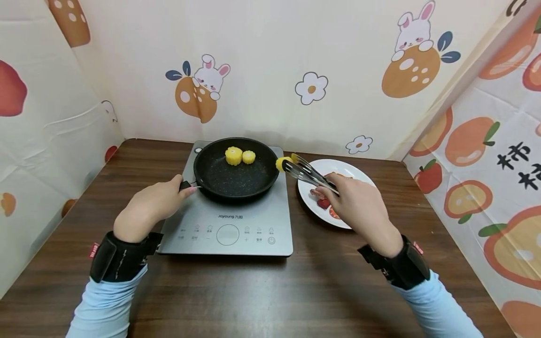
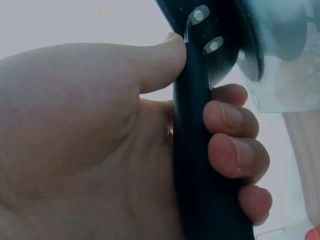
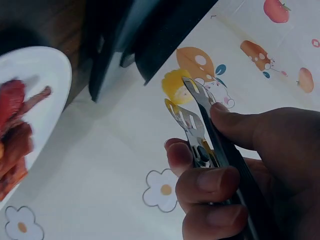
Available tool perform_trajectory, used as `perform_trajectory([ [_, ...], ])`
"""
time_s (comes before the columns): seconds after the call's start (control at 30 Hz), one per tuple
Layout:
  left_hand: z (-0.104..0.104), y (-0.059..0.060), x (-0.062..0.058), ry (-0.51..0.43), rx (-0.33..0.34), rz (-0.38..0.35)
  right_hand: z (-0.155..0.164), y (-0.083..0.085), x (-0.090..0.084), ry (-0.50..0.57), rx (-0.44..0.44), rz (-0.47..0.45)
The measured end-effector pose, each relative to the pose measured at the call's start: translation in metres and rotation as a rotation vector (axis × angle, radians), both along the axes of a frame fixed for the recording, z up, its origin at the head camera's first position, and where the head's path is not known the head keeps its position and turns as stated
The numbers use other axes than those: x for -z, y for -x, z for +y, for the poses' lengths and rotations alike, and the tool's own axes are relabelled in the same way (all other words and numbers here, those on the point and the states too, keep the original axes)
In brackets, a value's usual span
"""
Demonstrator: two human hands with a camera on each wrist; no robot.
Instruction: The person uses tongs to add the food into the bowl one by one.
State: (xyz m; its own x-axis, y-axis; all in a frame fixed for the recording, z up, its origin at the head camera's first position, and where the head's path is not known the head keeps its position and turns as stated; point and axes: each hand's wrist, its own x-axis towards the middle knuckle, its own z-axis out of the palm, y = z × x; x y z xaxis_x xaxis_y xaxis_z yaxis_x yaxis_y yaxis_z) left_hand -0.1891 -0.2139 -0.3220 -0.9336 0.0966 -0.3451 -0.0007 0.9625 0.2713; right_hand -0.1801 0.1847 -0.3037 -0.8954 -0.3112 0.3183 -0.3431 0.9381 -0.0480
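My left hand (image 1: 152, 204) grips the black handle (image 2: 192, 150) of a frying pan (image 1: 230, 180), thumb along one side and fingers curled round the other. Two yellow corn pieces (image 1: 234, 156) sit side by side in the pan's far half. In my right hand (image 1: 359, 204) is a pair of metal tongs (image 1: 305, 171) with dark handles, thumb on one arm and fingers round the other. A yellow corn piece (image 3: 175, 86) shows at the tongs' tips, just right of the pan's rim. Below the right hand lies a white plate (image 1: 365, 174), partly covered by it.
Under the pan is a silver induction cooker (image 1: 253, 230) with a printed control panel. Reddish meat pieces (image 1: 323, 203) and a tomato slice (image 1: 334, 213) lie on the plate. Printed cloth walls (image 1: 262, 70) enclose the wooden table (image 1: 236, 300) at the back and sides.
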Motion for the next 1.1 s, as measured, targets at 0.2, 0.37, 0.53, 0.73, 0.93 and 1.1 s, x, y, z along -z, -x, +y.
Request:
perform_trajectory([
  [0.2, 0.001, 0.000, -0.001, 0.004, -0.009, -0.006, -0.024, 0.018, 0.002, 0.004, -0.009, 0.004],
  [0.37, 0.002, -0.001, -0.001, 0.002, -0.011, -0.004, -0.044, 0.031, 0.003, -0.063, -0.038, 0.051],
  [0.53, 0.001, -0.001, 0.000, 0.003, -0.013, -0.004, -0.066, 0.043, 0.001, -0.144, -0.041, 0.052],
  [0.73, 0.001, 0.000, 0.001, 0.000, -0.013, -0.001, -0.084, 0.053, -0.004, -0.211, -0.026, 0.031],
  [0.93, 0.001, 0.001, 0.000, -0.005, -0.011, -0.004, -0.089, 0.055, -0.004, -0.216, -0.017, 0.041],
  [1.1, 0.000, 0.001, 0.000, -0.001, -0.016, -0.008, -0.089, 0.054, 0.002, -0.192, -0.016, 0.039],
])
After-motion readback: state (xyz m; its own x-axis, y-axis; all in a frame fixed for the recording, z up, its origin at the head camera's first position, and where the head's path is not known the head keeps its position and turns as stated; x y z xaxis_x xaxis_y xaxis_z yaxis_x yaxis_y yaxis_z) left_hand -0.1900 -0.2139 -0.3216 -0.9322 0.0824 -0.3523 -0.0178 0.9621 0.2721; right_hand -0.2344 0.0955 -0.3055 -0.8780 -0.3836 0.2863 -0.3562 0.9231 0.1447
